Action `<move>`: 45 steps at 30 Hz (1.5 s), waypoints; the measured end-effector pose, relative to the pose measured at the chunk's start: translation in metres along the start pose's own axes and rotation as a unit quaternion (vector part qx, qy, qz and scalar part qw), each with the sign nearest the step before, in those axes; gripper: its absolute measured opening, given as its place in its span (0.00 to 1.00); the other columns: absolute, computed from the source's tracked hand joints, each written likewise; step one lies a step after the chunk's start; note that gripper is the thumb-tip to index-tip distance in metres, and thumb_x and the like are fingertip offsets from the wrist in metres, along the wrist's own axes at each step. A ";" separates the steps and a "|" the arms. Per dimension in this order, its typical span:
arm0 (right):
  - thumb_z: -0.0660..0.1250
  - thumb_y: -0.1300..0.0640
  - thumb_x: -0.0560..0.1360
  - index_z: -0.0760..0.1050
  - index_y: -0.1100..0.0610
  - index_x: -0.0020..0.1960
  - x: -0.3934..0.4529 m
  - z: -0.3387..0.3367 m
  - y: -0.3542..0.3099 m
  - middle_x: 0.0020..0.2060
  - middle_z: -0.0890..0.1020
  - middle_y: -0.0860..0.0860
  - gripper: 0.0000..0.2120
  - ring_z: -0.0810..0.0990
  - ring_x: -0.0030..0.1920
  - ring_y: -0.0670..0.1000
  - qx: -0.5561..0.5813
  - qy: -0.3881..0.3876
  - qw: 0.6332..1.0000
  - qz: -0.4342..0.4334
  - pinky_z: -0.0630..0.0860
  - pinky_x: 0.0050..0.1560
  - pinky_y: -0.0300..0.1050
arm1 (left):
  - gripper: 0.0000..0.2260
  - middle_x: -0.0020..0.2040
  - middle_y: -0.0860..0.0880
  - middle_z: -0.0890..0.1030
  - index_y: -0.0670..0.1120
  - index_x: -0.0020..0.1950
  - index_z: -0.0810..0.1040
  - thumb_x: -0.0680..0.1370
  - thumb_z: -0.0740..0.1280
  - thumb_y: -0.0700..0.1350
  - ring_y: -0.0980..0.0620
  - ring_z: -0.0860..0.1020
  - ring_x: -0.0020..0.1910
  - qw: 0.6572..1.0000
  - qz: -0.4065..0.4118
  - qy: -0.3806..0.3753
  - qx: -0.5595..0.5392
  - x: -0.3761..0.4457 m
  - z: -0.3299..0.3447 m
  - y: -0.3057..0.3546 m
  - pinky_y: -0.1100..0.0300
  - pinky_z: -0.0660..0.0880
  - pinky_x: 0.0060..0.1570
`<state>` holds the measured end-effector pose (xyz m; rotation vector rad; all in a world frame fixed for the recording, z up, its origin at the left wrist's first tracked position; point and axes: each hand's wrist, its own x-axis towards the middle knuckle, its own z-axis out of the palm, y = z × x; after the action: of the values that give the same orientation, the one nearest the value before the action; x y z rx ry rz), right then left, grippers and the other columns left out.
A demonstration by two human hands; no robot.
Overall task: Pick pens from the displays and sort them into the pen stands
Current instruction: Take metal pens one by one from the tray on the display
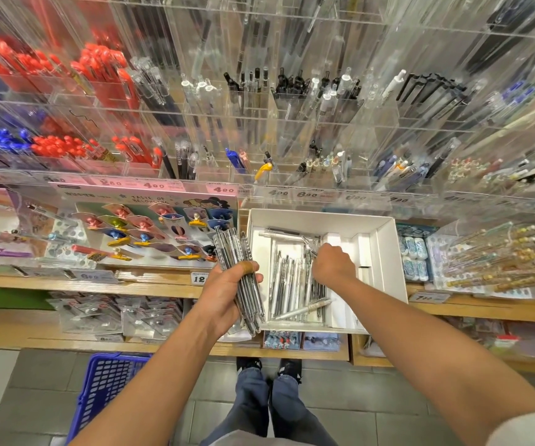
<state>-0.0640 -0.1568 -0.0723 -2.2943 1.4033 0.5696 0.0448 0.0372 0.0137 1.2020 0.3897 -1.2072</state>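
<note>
My left hand [227, 284] grips a bundle of clear-barrelled pens [237, 268], held upright just left of a white cardboard box [385, 249]. Inside the box lie several loose clear and grey pens [292, 284]. My right hand [332, 263] reaches into the box with fingers curled and pinches the tip of a pen [311, 251] near the top of the pile. Above, tiers of clear acrylic pen stands [292, 123] hold black, clear, red and blue pens.
The box sits on a wooden shelf [150, 288] beside a pink card display of novelty pens [150, 233] and packs of gold-tipped pens [501, 262] at right. A blue shopping basket [108, 387] stands on the tiled floor at my left.
</note>
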 end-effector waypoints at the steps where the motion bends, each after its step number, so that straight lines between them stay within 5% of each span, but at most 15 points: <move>1: 0.63 0.66 0.73 0.70 0.57 0.40 0.001 0.002 -0.002 0.44 0.81 0.54 0.05 0.75 0.38 0.55 -0.011 0.005 1.000 0.004 0.72 0.37 0.45 | 0.26 0.39 0.44 0.81 0.32 0.71 0.66 0.75 0.70 0.34 0.52 0.82 0.33 1.000 0.001 0.000 0.002 0.000 0.000 0.000 0.59 0.77 0.27; 6: 0.63 0.66 0.71 0.77 0.59 0.46 0.009 0.003 -0.009 0.46 0.82 0.55 0.07 0.82 0.46 0.57 -0.011 0.000 1.000 0.028 0.73 0.38 0.45 | 0.26 0.40 0.44 0.81 0.33 0.71 0.66 0.75 0.70 0.34 0.51 0.82 0.33 1.000 0.003 0.003 0.005 -0.001 0.000 0.000 0.59 0.78 0.28; 10: 0.62 0.54 0.76 0.72 0.58 0.38 0.010 0.003 -0.008 0.38 0.80 0.53 0.11 0.76 0.34 0.52 0.061 0.023 0.997 0.036 0.71 0.32 0.42 | 0.25 0.41 0.43 0.81 0.33 0.71 0.67 0.76 0.69 0.34 0.51 0.82 0.34 1.000 -0.001 0.001 0.008 0.000 -0.001 0.000 0.59 0.78 0.29; 16: 0.61 0.55 0.77 0.66 0.56 0.52 0.001 -0.019 0.009 0.39 0.77 0.52 0.08 0.78 0.37 0.53 0.188 0.005 0.982 0.000 0.70 0.32 0.46 | 0.25 0.43 0.43 0.80 0.33 0.72 0.66 0.76 0.69 0.34 0.51 0.81 0.34 1.000 -0.001 -0.006 0.007 -0.001 0.000 0.000 0.58 0.78 0.29; 24: 0.58 0.68 0.77 0.69 0.56 0.51 -0.006 -0.031 0.021 0.38 0.77 0.57 0.09 0.76 0.34 0.53 0.552 -0.099 0.827 0.029 0.77 0.40 0.53 | 0.25 0.43 0.43 0.80 0.33 0.72 0.66 0.77 0.68 0.35 0.51 0.81 0.34 1.000 -0.007 -0.012 0.008 -0.004 0.000 0.001 0.59 0.77 0.27; 26: 0.59 0.61 0.80 0.71 0.57 0.55 -0.006 -0.027 0.027 0.35 0.75 0.54 0.05 0.74 0.32 0.50 0.540 -0.100 0.835 0.032 0.79 0.42 0.54 | 0.24 0.43 0.43 0.80 0.33 0.72 0.66 0.77 0.68 0.35 0.51 0.81 0.34 1.000 -0.005 -0.011 0.008 -0.004 0.001 0.001 0.59 0.78 0.28; 28: 0.61 0.54 0.80 0.73 0.57 0.56 -0.006 -0.021 0.032 0.35 0.75 0.52 0.08 0.73 0.32 0.49 0.460 -0.091 0.883 0.030 0.78 0.38 0.49 | 0.24 0.42 0.43 0.80 0.33 0.72 0.67 0.77 0.68 0.35 0.51 0.81 0.34 1.000 -0.006 -0.010 0.008 -0.005 0.001 0.001 0.59 0.78 0.28; 31: 0.64 0.57 0.77 0.74 0.58 0.48 -0.005 -0.015 0.032 0.38 0.78 0.53 0.04 0.76 0.37 0.53 0.247 -0.037 0.968 -0.008 0.72 0.35 0.45 | 0.25 0.43 0.43 0.80 0.34 0.72 0.66 0.77 0.68 0.35 0.51 0.81 0.35 1.000 -0.007 -0.010 0.008 -0.005 0.001 0.002 0.58 0.78 0.28; 33: 0.63 0.59 0.76 0.72 0.57 0.45 -0.004 -0.010 0.028 0.40 0.77 0.53 0.01 0.78 0.42 0.56 0.107 -0.038 0.992 -0.046 0.70 0.38 0.44 | 0.25 0.43 0.43 0.80 0.34 0.72 0.66 0.77 0.68 0.35 0.51 0.81 0.35 1.000 -0.006 -0.009 0.008 -0.005 0.002 0.002 0.58 0.78 0.28; 39: 0.61 0.60 0.75 0.74 0.57 0.54 -0.006 0.001 0.019 0.47 0.80 0.54 0.09 0.78 0.44 0.56 -0.048 -0.030 0.997 -0.060 0.76 0.42 0.48 | 0.25 0.42 0.43 0.81 0.34 0.72 0.66 0.76 0.69 0.36 0.52 0.82 0.34 1.000 -0.007 -0.005 0.013 -0.005 0.002 0.002 0.58 0.78 0.28; 45: 0.64 0.58 0.76 0.69 0.58 0.51 -0.005 -0.001 0.021 0.43 0.76 0.53 0.06 0.78 0.41 0.53 0.029 -0.016 0.999 -0.034 0.71 0.35 0.45 | 0.25 0.41 0.43 0.80 0.33 0.72 0.67 0.76 0.70 0.36 0.52 0.81 0.33 1.000 -0.008 -0.006 0.016 -0.004 0.001 0.001 0.58 0.78 0.29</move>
<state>-0.0853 -0.1625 -0.0707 -2.2685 1.3049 0.5360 0.0441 0.0379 0.0181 1.2213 0.3726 -1.2385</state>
